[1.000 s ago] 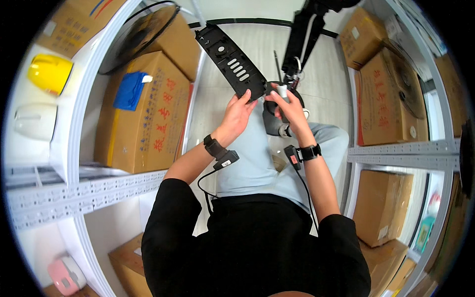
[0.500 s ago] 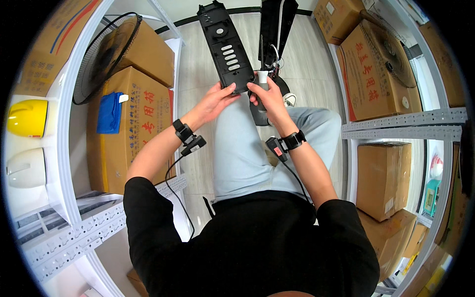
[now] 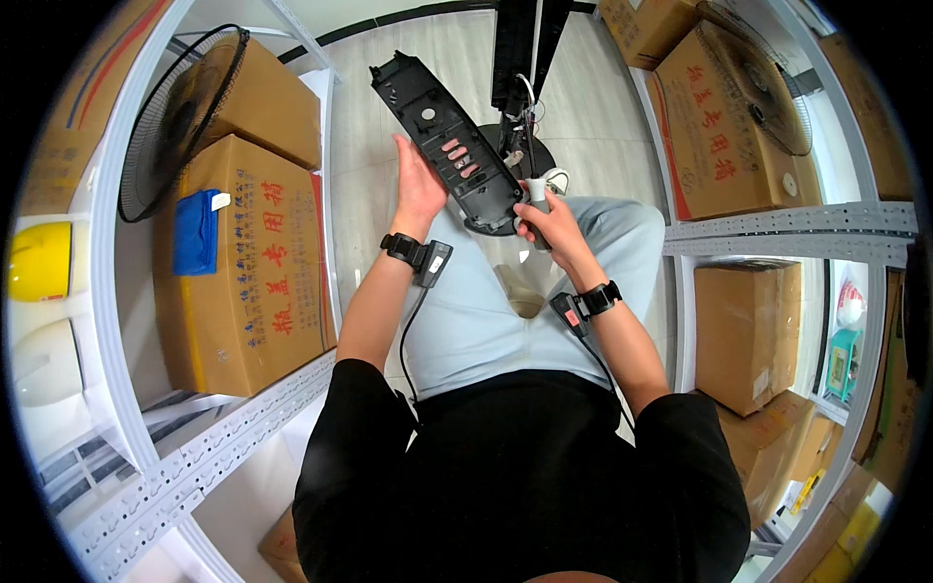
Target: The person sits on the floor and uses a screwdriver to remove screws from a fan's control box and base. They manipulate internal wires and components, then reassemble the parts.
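Supporting the slotted black panel [image 3: 474, 151] from beneath, above the left knee [image 3: 462, 260], the left hand [image 3: 420, 183] shows fingers through the slots, closure undeterminable; the right hand [image 3: 554, 225], fingers clamped on a screwdriver [image 3: 537, 191], adjoins the panel's near right corner

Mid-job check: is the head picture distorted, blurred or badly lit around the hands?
Head view: fisheye bowing shows in the left shelf upright, with black corners; the left hand, right hand and black panel look well lit and fairly sharp; the black shirt is so dark that little fabric detail shows.
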`<action>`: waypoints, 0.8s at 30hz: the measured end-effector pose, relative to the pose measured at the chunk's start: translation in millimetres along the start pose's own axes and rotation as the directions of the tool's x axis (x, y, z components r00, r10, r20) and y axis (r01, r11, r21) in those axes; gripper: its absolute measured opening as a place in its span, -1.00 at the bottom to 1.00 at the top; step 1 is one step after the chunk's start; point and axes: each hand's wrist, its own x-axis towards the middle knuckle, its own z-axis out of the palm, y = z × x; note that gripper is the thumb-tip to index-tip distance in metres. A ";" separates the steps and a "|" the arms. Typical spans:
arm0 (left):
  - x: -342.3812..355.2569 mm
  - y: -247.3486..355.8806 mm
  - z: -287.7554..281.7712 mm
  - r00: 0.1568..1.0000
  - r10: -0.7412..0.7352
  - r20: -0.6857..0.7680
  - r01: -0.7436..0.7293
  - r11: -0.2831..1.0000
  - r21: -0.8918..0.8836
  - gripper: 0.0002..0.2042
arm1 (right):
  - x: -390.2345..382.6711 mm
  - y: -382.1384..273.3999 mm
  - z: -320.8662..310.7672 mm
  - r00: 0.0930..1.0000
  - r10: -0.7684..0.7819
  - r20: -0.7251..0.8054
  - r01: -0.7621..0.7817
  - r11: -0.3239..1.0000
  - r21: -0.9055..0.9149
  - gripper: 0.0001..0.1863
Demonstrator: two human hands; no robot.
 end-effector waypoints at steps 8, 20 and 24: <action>20.0 -27.2 -13.4 0.990 -0.039 -0.135 0.039 0.999 -0.004 -0.22 | 4.1 13.9 -53.6 0.994 0.058 -0.097 -0.077 0.976 -0.203 -0.69; 16.0 -9.2 -15.2 0.990 0.038 -0.138 -0.039 0.999 -0.005 -0.34 | 112.3 60.9 -110.0 0.982 0.014 -0.187 -0.161 0.575 -0.802 -0.69; 10.6 -11.1 -20.3 0.993 0.043 -0.107 -0.051 0.996 -0.072 -0.41 | 147.5 91.6 -111.3 0.993 -0.107 0.041 0.075 0.328 -0.942 -0.55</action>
